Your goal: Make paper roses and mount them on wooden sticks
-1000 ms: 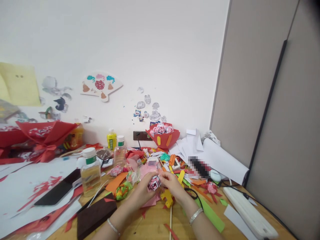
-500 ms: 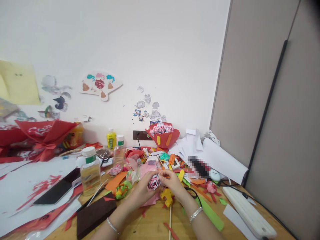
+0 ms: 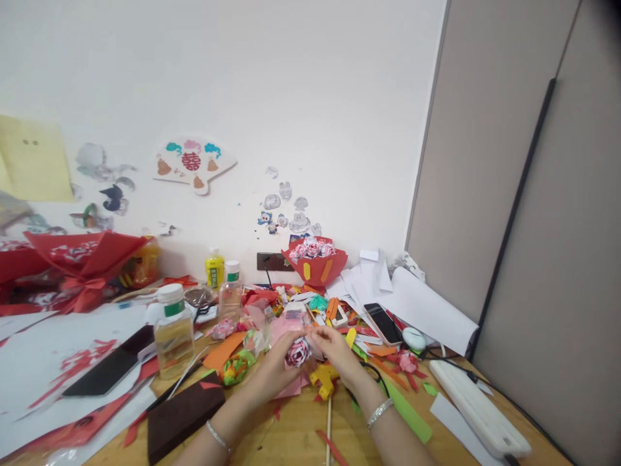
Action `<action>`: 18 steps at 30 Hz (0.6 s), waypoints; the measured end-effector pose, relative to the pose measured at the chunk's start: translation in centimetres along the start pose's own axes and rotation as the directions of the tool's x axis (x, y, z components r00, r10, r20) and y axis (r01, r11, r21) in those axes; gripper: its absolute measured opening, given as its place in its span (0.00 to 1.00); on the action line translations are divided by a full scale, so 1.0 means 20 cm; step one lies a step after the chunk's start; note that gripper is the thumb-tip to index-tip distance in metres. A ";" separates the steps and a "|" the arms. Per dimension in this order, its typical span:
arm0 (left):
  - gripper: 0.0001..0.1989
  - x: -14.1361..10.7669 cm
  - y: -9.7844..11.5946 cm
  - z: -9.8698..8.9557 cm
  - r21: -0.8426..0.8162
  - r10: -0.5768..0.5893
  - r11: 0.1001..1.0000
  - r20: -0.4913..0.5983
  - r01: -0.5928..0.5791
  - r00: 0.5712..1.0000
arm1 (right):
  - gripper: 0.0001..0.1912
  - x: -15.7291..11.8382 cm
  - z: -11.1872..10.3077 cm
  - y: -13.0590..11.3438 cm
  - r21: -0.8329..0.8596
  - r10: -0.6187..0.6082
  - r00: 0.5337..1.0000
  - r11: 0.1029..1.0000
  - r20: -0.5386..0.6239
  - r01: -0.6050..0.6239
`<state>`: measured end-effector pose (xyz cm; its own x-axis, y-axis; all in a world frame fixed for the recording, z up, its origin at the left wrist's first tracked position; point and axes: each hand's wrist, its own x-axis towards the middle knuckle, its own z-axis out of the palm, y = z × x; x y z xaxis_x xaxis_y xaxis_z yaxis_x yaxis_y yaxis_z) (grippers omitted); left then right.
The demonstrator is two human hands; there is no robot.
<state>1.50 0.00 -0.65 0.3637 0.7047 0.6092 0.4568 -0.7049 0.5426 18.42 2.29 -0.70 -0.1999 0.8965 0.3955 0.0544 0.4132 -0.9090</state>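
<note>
Between my two hands, above the middle of the table, is a pink, white and dark striped paper rose [image 3: 297, 353]. My left hand [image 3: 277, 362] is closed around its left side. At its right edge, the fingertips of my right hand [image 3: 334, 349] are pinched together; whatever lies between them is too small to make out. A yellow glue gun [image 3: 323, 380] lies just below my right hand, with a thin wooden stick [image 3: 328, 427] running toward the front edge. Pink paper [image 3: 291, 388] lies under my hands.
A red-wrapped bouquet [image 3: 317, 262] stands against the wall. To the left are clear bottles [image 3: 173, 333], a dark box [image 3: 184, 417] and a black tablet [image 3: 111, 366]. At right lie a phone [image 3: 383, 322], a white power strip [image 3: 478, 408] and green paper [image 3: 405, 414]. Paper scraps cover the back.
Both hands stay almost in place around the paper rose, which has turned slightly. The view has shifted a little.
</note>
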 end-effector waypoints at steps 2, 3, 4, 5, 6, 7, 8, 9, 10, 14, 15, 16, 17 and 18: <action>0.22 0.00 -0.02 0.00 0.002 -0.019 1.000 -0.017 0.019 1.000 | 0.16 0.00 -0.06 -0.09 -0.047 -0.041 0.999 0.998 -0.033 0.039; 0.22 -0.01 -0.03 0.00 -0.001 -0.035 0.999 -0.029 0.035 0.999 | 0.14 -0.01 -0.09 -0.14 -0.072 -0.059 0.998 0.996 -0.012 0.058; 0.22 -0.01 -0.05 0.00 -0.008 -0.053 0.999 -0.044 0.053 0.998 | 0.12 -0.03 -0.11 -0.20 -0.093 -0.078 0.997 0.992 0.027 0.080; 0.22 -0.01 -0.06 0.00 -0.018 -0.072 0.997 -0.061 0.071 0.996 | 0.09 -0.06 -0.14 -0.25 -0.124 -0.099 0.989 0.986 0.113 0.113; 0.22 -0.01 -0.08 0.01 -0.028 -0.090 0.996 -0.079 0.088 0.993 | 0.06 -0.10 -0.16 -0.29 -0.206 -0.126 0.935 0.957 0.331 0.202; 0.22 -0.02 -0.09 0.01 -0.038 -0.105 0.994 -0.096 0.102 0.990 | 0.04 -0.14 -0.17 -0.32 -0.239 -0.123 0.828 0.925 0.547 0.295; 0.22 -0.01 -0.11 0.01 -0.046 -0.116 0.993 -0.113 0.112 0.987 | 0.03 -0.19 -0.18 -0.32 -0.253 -0.086 0.691 0.892 0.718 0.374; 0.22 -0.01 -0.12 0.02 -0.052 -0.124 0.992 -0.128 0.119 0.984 | 0.03 -0.24 -0.18 -0.30 -0.273 -0.059 0.603 0.854 0.796 0.443; 0.22 -0.01 -0.13 0.02 -0.059 -0.131 0.991 -0.141 0.124 0.981 | 0.04 -0.29 -0.17 -0.27 -0.296 -0.021 0.527 0.808 0.850 0.510; 0.22 0.01 -0.16 0.02 -0.095 -0.157 0.986 -0.212 0.139 0.965 | 0.04 -0.42 -0.15 -0.09 -0.454 0.046 0.577 0.669 0.816 0.588; 0.22 0.01 -0.17 0.02 -0.104 -0.160 0.985 -0.227 0.140 0.961 | 0.03 -0.43 -0.14 -0.06 -0.476 0.036 0.600 0.646 0.799 0.596; 0.22 0.02 -0.17 0.02 -0.110 -0.162 0.984 -0.239 0.139 0.957 | 0.05 -0.44 -0.14 -0.05 -0.493 0.022 0.617 0.624 0.787 0.606; 0.21 0.02 -0.18 0.02 -0.115 -0.163 0.984 -0.247 0.138 0.955 | 0.06 -0.43 -0.13 -0.05 -0.502 0.003 0.625 0.599 0.781 0.624; 0.21 0.02 -0.18 0.02 -0.117 -0.164 0.983 -0.254 0.138 0.953 | 0.07 -0.43 -0.13 -0.06 -0.506 -0.019 0.627 0.570 0.779 0.647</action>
<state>0.23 2.90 -2.59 0.0656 0.7670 0.6383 0.4043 -0.6053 0.6857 22.55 -5.49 -2.70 -0.8885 0.4292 0.1626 0.3971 0.8965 -0.1962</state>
